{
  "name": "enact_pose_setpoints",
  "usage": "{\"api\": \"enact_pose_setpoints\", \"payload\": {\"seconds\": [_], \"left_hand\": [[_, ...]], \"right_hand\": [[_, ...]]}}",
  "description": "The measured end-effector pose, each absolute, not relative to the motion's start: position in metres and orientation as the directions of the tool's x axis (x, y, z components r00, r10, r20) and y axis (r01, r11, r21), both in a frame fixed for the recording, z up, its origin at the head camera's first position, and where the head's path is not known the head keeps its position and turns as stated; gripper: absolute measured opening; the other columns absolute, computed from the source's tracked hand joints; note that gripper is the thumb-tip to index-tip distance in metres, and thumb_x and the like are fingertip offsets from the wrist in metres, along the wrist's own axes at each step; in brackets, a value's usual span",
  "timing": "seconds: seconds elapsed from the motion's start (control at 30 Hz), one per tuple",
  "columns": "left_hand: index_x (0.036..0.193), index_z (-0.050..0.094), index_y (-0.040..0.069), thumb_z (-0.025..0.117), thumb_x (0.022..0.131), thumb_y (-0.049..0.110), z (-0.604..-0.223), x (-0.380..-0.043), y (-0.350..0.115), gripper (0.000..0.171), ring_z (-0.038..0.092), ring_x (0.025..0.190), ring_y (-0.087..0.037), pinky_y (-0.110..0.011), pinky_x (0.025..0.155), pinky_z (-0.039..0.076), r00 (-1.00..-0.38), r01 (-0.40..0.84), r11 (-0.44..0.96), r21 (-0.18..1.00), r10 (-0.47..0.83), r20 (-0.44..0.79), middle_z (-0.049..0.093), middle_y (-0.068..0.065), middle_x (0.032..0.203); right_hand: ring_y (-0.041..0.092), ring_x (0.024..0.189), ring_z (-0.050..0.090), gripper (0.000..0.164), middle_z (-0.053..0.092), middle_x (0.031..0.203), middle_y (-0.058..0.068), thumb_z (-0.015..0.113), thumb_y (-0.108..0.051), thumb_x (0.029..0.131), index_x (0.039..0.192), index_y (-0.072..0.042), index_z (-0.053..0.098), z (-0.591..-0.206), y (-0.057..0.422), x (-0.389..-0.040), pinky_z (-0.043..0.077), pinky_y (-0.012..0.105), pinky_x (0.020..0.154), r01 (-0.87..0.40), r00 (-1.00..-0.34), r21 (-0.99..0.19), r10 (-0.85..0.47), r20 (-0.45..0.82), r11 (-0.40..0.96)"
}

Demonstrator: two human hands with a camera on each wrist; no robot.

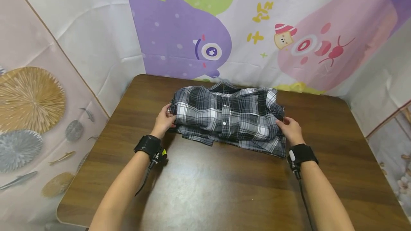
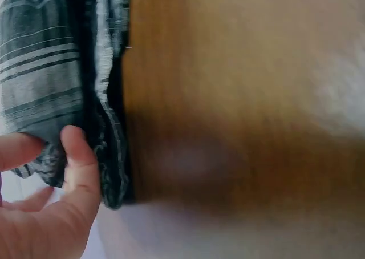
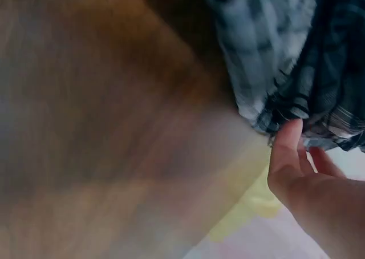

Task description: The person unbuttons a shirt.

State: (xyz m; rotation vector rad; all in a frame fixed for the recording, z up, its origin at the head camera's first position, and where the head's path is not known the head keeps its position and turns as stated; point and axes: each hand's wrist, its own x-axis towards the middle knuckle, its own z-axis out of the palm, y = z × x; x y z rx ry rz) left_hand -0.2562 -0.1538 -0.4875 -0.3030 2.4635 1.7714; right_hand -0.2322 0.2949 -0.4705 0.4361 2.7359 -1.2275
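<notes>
A black, grey and white plaid button-up shirt (image 1: pixel 205 113) lies bunched and folded over on the table, its collar toward the back and white buttons down the middle. At its left side my left hand (image 1: pixel 163 120) pinches the edge of the cloth. My right hand (image 1: pixel 291 130) holds the right side, thumb in front and the other fingers partly hidden by fabric. In the left wrist view, thumb and fingers (image 2: pixel 80 162) close on a gathered fold. The right wrist view shows the thumb (image 3: pixel 287 142) against bunched cloth. A lower layer of the shirt sticks out along the front.
The brown wooden table (image 1: pixel 205 184) has rounded corners. Behind it hangs a cartoon-printed curtain (image 1: pixel 179 38), with patterned fabric panels (image 1: pixel 29 124) at the sides. Black wrist straps (image 1: pixel 148 145) with cables trail along both forearms.
</notes>
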Motion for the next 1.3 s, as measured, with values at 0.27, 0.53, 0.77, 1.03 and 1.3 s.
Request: {"api": "enact_pose_setpoints", "payload": {"seconds": [0.27,0.53,0.77,1.03,1.3], "left_hand": [[0.101,0.057,-0.003,0.061,0.087,0.012,-0.491,-0.260,-0.154,0.021,0.057,0.056,-0.015,-0.025,0.055,0.049,-0.983,-0.081,0.595,0.800,-0.179,0.034,0.054,-0.006,0.069],[0.091,0.052,-0.005,0.058,0.088,0.007,-0.481,-0.263,-0.161,0.014,0.054,0.094,-0.037,-0.044,0.086,0.042,-0.953,0.042,0.567,0.823,-0.223,0.203,0.051,-0.022,0.094],[0.093,0.047,0.002,0.052,0.093,0.012,-0.467,-0.264,-0.165,0.012,0.049,0.085,-0.017,-0.028,0.077,0.037,-0.928,0.059,0.312,0.948,-0.334,0.168,0.050,-0.006,0.085],[0.091,0.038,0.012,0.044,0.098,0.014,-0.459,-0.265,-0.168,0.009,0.036,0.072,-0.010,-0.024,0.068,0.029,-0.924,0.072,0.023,0.997,-0.374,0.076,0.032,0.001,0.078],[0.086,0.042,0.008,0.052,0.094,0.014,-0.462,-0.269,-0.174,0.014,0.037,0.064,-0.009,-0.023,0.062,0.029,-0.899,-0.003,0.239,0.971,-0.426,0.102,0.038,0.003,0.068]], "right_hand": [[0.033,0.100,0.054,0.039,0.059,0.112,0.024,0.054,-0.026,0.093,0.115,0.006,0.058,-0.477,0.292,-0.230,0.044,0.037,0.081,0.285,-0.929,-0.749,0.364,-0.063,0.598],[0.000,0.061,0.048,0.024,0.060,0.089,0.013,0.055,-0.018,0.091,0.100,0.004,0.060,-0.469,0.293,-0.231,0.039,0.016,0.060,0.256,-0.877,-0.808,0.479,0.037,0.531],[-0.004,0.052,0.050,0.013,0.047,0.071,-0.010,0.050,-0.016,0.094,0.094,-0.003,0.052,-0.459,0.296,-0.232,0.043,0.013,0.052,0.203,-0.835,-0.939,0.549,-0.019,0.276],[0.001,0.069,0.042,0.011,0.042,0.086,-0.001,0.041,-0.020,0.098,0.095,-0.010,0.042,-0.454,0.294,-0.234,0.036,0.016,0.062,0.191,-0.810,-0.948,0.586,-0.004,0.256],[0.016,0.093,0.043,0.021,0.045,0.100,0.006,0.038,-0.018,0.098,0.107,0.001,0.041,-0.447,0.298,-0.237,0.033,0.025,0.077,0.254,-0.792,-0.917,0.610,-0.015,0.307]]}}
